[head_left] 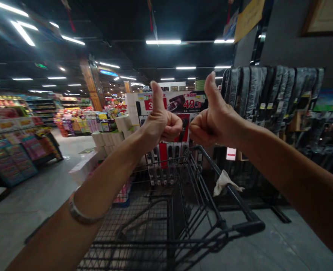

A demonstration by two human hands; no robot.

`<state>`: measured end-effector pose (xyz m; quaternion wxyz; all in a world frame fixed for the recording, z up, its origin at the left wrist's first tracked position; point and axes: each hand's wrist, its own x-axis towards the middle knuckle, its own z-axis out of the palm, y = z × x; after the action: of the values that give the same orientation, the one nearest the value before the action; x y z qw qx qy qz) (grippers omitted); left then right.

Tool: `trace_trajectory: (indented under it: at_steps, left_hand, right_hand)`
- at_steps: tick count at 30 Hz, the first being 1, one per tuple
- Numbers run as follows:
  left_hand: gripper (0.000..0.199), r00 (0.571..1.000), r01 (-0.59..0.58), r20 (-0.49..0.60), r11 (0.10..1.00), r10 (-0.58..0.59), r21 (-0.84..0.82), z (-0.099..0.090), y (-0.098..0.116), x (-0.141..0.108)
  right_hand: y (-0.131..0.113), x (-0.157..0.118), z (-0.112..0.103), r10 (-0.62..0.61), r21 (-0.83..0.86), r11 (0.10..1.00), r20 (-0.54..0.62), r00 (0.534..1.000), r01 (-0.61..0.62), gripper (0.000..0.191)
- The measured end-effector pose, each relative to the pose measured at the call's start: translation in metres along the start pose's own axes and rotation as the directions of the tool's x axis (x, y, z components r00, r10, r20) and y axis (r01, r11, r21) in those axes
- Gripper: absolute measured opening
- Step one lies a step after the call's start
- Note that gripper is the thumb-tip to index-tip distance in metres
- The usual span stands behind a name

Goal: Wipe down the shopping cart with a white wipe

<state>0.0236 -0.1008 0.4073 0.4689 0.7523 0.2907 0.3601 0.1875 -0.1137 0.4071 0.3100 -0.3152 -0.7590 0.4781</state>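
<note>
Both arms reach forward over a dark wire shopping cart (144, 226). My left hand (162, 118) is a fist with its thumb pointing up, a metal bangle (83, 216) around the wrist below it. Close to it on the right, my right hand (216, 116) makes the same thumb-up fist, its curled fingers facing the left hand. The two hands are apart, and nothing shows in either one. Under the right forearm runs the cart's handle (237, 199), with a crumpled whitish cloth (225, 182) draped over it.
Straight ahead stands a rack of hanging packaged goods with a price sign (187, 102). Black plastic-wrapped items (257, 90) hang at the right. Stacked white packages (110, 139) and a wooden pillar (90, 82) are left of centre. Display stands (11, 162) line the far left.
</note>
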Motion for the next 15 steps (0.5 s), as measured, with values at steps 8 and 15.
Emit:
trace_trajectory:
  at_steps: [8, 15]
  left_hand:
    - [0.084, 0.994, 0.044, -0.097, 0.999, -0.044, 0.005, 0.002, 0.009, -0.017]
    - [0.068, 0.978, 0.123, -0.188, 0.976, -0.089, 0.179, 0.047, -0.091, -0.077]
  right_hand:
    - [-0.007, -0.016, 0.008, 0.016, 0.012, 1.000, -0.164, 0.986, -0.014, 0.081]
    - [0.094, -0.145, 0.080, -0.055, -0.291, 0.953, -0.429, 0.902, -0.081, 0.031]
